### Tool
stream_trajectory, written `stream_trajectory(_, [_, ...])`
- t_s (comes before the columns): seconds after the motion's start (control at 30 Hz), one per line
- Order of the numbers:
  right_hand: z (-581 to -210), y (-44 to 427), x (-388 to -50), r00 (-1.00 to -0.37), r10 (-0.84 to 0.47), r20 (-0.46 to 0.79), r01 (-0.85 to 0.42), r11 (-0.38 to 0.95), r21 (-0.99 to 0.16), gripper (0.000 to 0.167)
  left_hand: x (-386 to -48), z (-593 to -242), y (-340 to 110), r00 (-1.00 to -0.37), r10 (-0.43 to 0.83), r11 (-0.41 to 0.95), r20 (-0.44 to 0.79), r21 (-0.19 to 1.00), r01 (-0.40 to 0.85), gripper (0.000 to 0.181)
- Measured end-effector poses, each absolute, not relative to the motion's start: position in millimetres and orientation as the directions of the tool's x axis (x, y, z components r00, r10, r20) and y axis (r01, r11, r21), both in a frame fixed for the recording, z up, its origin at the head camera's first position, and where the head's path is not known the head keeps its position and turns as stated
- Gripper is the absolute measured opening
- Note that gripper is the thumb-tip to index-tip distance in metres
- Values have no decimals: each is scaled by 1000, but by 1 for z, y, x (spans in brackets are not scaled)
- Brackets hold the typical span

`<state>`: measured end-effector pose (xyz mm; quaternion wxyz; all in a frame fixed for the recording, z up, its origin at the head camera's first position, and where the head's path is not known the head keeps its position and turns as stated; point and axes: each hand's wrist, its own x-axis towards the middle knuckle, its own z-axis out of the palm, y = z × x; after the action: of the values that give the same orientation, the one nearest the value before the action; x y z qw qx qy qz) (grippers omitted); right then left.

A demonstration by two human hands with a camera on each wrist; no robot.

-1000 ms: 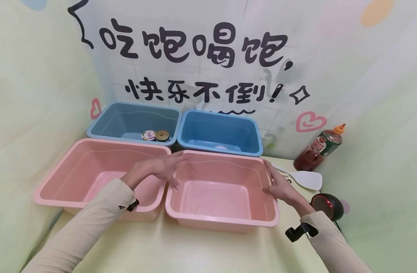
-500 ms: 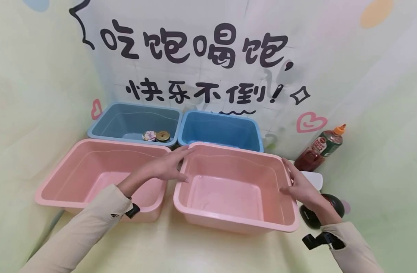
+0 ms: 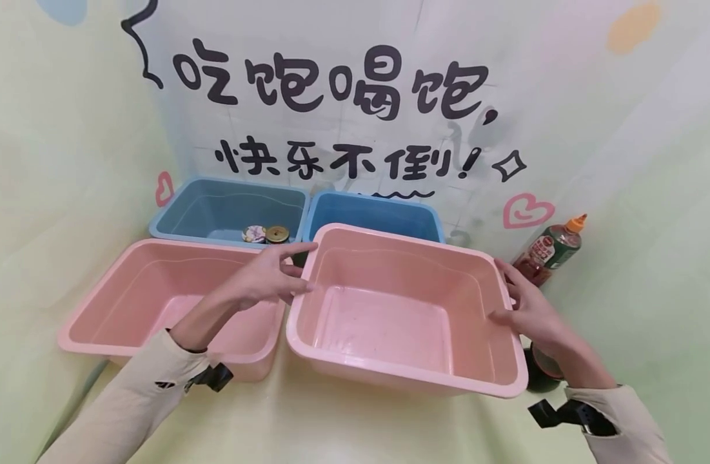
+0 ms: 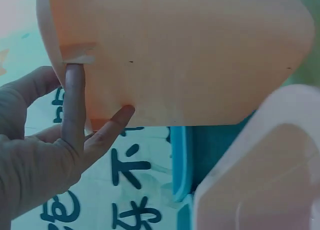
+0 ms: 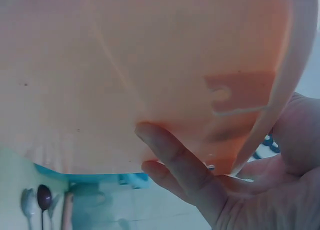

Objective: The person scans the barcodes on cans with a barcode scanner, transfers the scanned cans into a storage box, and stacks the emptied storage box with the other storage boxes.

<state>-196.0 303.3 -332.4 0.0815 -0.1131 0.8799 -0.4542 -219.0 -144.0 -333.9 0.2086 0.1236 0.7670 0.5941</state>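
Note:
Both hands hold the right-hand pink plastic basin (image 3: 401,270) by its short sides; it is tilted and looks raised off the table. My left hand (image 3: 267,277) grips the left rim, with the thumb over it and fingers (image 4: 75,100) against the outer wall in the left wrist view. On the opposite rim, my right hand (image 3: 531,316) has its thumb inside and its fingers (image 5: 172,147) pressed on the outside, as the right wrist view shows. Nothing lies in this basin. Its outer wall fills much of both wrist views.
Another pink basin (image 3: 140,283) stands to the left. Behind are two blue basins, the left one (image 3: 227,206) with two round-lidded items (image 3: 276,234), the right one (image 3: 372,216) partly covered. A sauce bottle (image 3: 549,248), a black round object (image 3: 543,370) and utensils (image 5: 44,197) are at the right.
The held basin has moved right and up toward the camera, tilting with its right side lower. It now covers more of the right blue basin. Both hands moved with it.

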Motion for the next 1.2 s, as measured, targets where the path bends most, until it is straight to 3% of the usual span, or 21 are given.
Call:
stream_trajectory(0.27, [-285, 293, -193, -939, -343, 28, -215, 522, -825, 90, -210, -296, -165, -896, 435, 237, -91, 971, 16, 83])
stream_trajectory(0.67, [-222, 259, -204, -945, -325, 20, -185, 486, -854, 87, -202, -239, -206, -950, 312, 289, -10, 954, 84, 79])
stream_trajectory(0.83, [-208, 235, -209, -944, -326, 58, -215, 469, -857, 81, -201, -229, -232, -961, 276, 336, 3, 937, 99, 78])
stream_trajectory(1.2, [-211, 180, -223, -902, -418, 109, -233, 259, -937, 76, -198, -228, -308, -970, 234, 413, 64, 897, 159, 74])
